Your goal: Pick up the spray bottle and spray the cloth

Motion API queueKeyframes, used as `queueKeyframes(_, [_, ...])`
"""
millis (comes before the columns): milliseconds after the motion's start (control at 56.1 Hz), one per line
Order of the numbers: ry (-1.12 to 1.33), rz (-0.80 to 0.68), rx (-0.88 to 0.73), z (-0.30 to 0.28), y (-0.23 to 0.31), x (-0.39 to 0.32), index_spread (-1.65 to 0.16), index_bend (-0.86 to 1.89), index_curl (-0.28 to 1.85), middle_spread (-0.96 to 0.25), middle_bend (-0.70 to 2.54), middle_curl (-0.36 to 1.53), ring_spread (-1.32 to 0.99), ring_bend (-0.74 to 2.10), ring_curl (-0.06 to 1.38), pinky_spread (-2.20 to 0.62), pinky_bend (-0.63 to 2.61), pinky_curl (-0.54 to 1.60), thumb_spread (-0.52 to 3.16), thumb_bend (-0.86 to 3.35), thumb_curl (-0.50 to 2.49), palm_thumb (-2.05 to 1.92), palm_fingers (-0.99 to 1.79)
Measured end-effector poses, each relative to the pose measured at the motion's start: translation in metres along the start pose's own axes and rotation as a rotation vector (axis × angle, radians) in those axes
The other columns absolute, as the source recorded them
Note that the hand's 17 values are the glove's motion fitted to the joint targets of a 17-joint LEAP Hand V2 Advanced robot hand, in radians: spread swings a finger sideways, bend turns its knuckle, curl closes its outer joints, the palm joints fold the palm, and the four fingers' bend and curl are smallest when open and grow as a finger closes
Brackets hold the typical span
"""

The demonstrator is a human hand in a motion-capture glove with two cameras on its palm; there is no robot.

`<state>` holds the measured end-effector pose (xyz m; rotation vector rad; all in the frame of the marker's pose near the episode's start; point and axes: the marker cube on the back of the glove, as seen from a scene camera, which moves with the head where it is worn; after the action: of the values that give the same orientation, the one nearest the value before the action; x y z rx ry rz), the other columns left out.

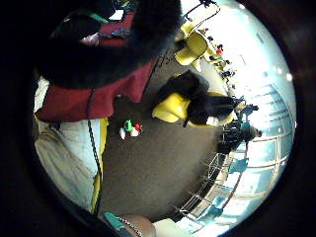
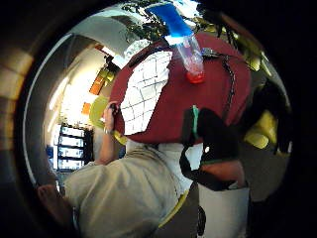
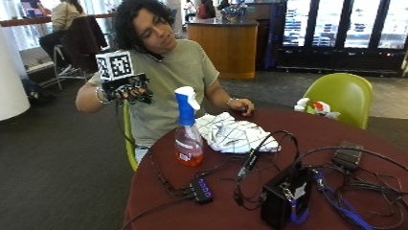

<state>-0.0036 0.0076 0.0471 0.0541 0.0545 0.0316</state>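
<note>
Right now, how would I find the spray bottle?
Look at the round dark red table. Near the edge closest to the person, beside the white checked cloth, stands the spray bottle. It is the only upright thing with orange liquid and a blue-and-white trigger top.

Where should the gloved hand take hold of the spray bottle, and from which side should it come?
Probably at the narrow blue neck below the white trigger of the spray bottle, which stands upright near the table edge. The gloved right hand is raised off to that side, so coming from there, away from the cloth, seems simplest.
</note>
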Motion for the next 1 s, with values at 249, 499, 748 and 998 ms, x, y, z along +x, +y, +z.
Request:
queueKeyframes(249, [0.023, 0.001, 0.010, -0.005, 0.028, -0.005, -0.42, 0.15, 0.30, -0.02, 0.18, 0.33, -0.03, 0.31, 0.33, 0.21, 0.44, 0.36, 1.24, -0.02, 0.49, 0.58, 0.28])
queueKeyframes(499, [-0.080, -0.004, 0.015, 0.002, 0.010, -0.005, -0.42, 0.15, 0.28, -0.02, 0.18, 0.32, -0.04, 0.30, 0.33, 0.21, 0.43, 0.35, 1.21, -0.02, 0.45, 0.56, 0.28])
queueKeyframes(748, [-0.515, 0.053, 0.105, 0.026, -0.048, -0.022, -0.39, 0.13, 0.26, 0.01, 0.19, 0.31, -0.02, 0.34, 0.33, 0.21, 0.42, 0.35, 1.18, -0.02, 0.43, 0.58, 0.32])
queueKeyframes(998, [-1.062, 0.181, 0.411, 0.047, -0.156, -0.028, -0.33, 0.12, 0.24, 0.05, 0.19, 0.32, 0.00, 0.38, 0.34, 0.21, 0.43, 0.36, 1.08, -0.02, 0.42, 0.67, 0.34])
